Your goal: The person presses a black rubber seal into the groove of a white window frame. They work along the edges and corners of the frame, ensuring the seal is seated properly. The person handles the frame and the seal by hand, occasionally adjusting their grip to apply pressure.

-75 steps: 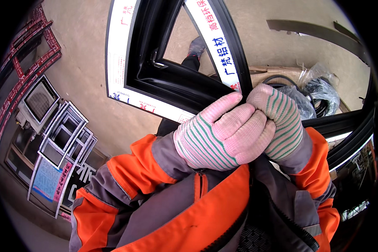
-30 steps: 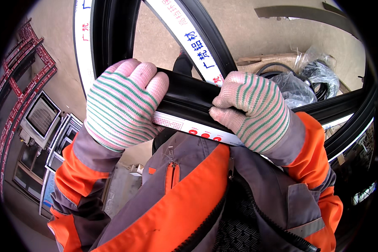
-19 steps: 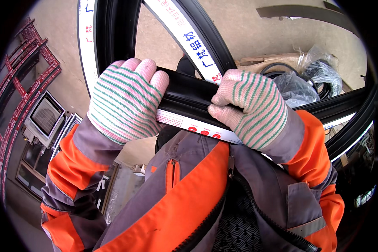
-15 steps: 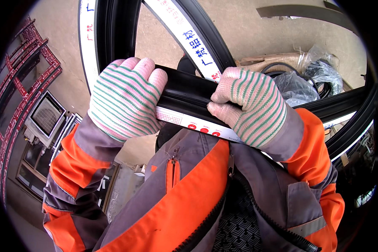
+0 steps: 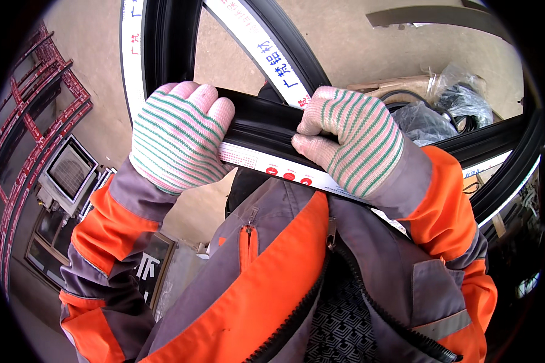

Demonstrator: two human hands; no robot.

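A black metal frame [image 5: 263,124], its edges covered with white printed film, lies across my lap. My left hand [image 5: 177,136], in a white-and-pink knit glove with green stripes, is closed over the near bar at its left corner. Farther right on the same bar is my right hand [image 5: 357,138], gloved alike. Its thumb and forefinger are bent together at the bar's groove, and the other fingers are curled. Whatever the right fingertips may pinch is hidden by the glove. Two more bars, one with white film [image 5: 272,54], stretch away from me.
Clear plastic-wrapped bundles [image 5: 466,103] and black tubing lie on cardboard at the right. A dark curved strip [image 5: 436,18] is on the floor at the far right. On the left stand red-wrapped frames [image 5: 39,139] and a boxy unit with a grille [image 5: 72,169].
My right hand has shifted slightly left and up along the bar. The left hand keeps its hold, and the frame has tilted a little in view.
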